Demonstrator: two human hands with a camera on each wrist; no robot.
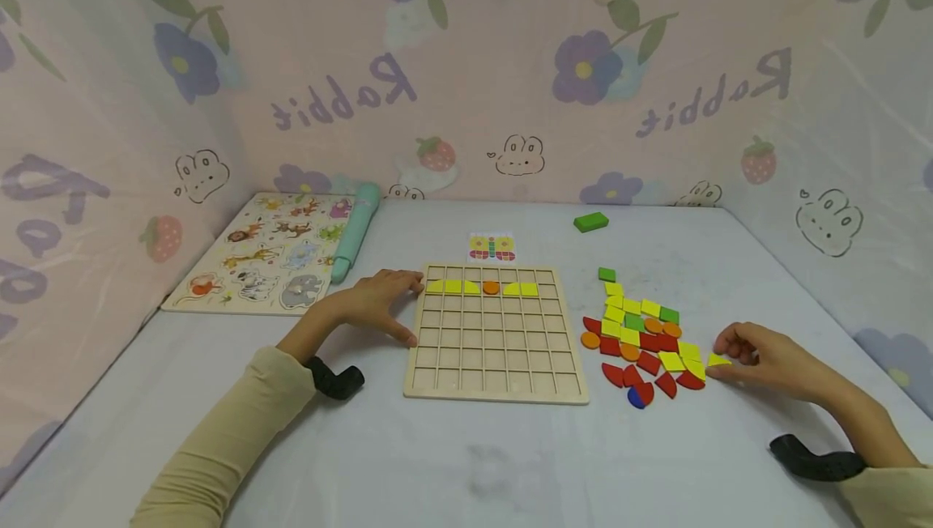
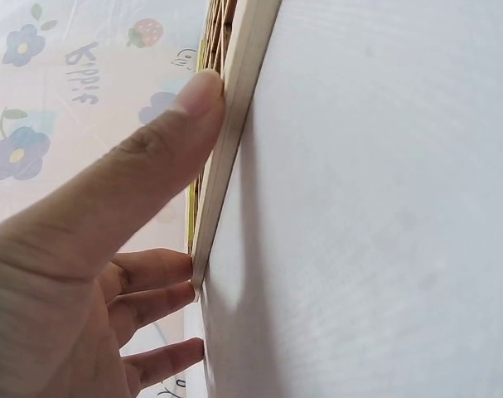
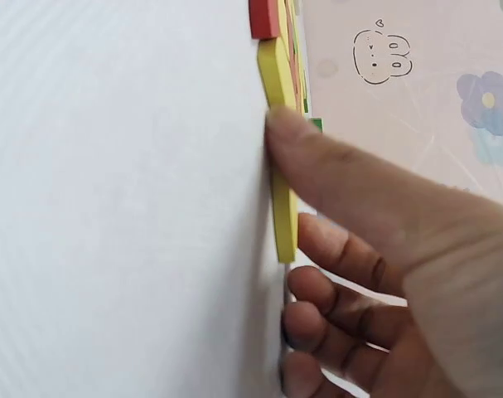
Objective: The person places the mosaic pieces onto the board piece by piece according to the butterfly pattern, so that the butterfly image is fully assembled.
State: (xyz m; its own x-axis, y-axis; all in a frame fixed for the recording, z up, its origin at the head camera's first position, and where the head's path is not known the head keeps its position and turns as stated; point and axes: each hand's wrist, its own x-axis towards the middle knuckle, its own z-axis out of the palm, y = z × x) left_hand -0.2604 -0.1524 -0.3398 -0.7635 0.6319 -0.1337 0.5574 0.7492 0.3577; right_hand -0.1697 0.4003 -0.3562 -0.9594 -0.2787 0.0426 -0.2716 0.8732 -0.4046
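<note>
A wooden grid board [image 1: 477, 359] lies flat in the middle of the table. Along its second row from the back sit several yellow pieces [image 1: 453, 287] and one orange disc [image 1: 492, 287]. My left hand [image 1: 375, 307] rests at the board's left edge with fingers spread; in the left wrist view its thumb [image 2: 164, 141] touches the board's side. Right of the loose pieces, my right hand [image 1: 776, 359] pinches a yellow quarter-circle piece [image 3: 282, 215] between thumb and index finger, low at the tabletop. The other right fingers curl beside it.
Loose red, yellow, green and orange pieces [image 1: 649, 363] spread right of the board, with a blue one [image 1: 637, 398] at their front. Behind the board lies a butterfly pattern card [image 1: 492, 248]. A green block [image 1: 590, 222] lies farther back. An animal puzzle board [image 1: 248, 257] and a teal stick [image 1: 355, 230] are at left.
</note>
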